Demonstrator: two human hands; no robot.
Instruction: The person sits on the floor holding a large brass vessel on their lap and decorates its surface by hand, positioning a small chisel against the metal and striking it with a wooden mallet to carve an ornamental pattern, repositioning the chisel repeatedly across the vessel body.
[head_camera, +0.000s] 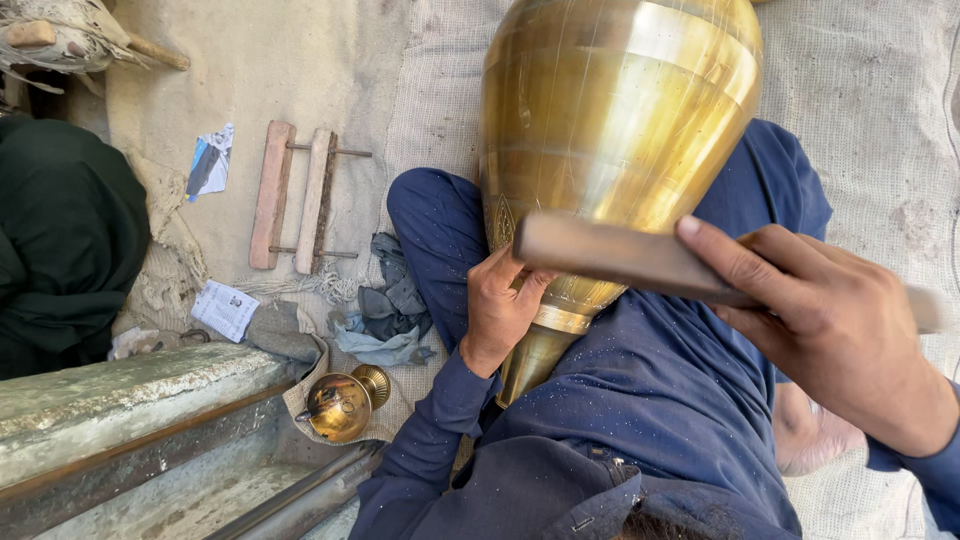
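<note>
The floor is covered with rough tan sackcloth (880, 100), and a person sits on it with legs in dark blue cloth. Far left there is a dark green bundle of cloth (60, 240). Next to it lie two paper scraps (225, 308) and a small wooden frame (295, 197) made of two flat sticks joined by thin metal rods. Below that sits a grey stone ledge (130, 390), and a small brass cup piece (345, 402) lies on its side by a heap of grey rags (390, 310). In the middle, a big brass vase (620, 120) rests upside down in the person's lap, its thin neck pointing down between the legs. It is shiny gold with bands around it and a small carved leaf pattern near the neck. It looks heavy, hard and slippery, so the narrow neck seems the best place to hold it. The left hand (498, 305) is closed around that narrow part and keeps the vase steady. The right hand (830, 320) is wrapped around a flat wooden bar (620, 255), which lies across the vase.
</note>
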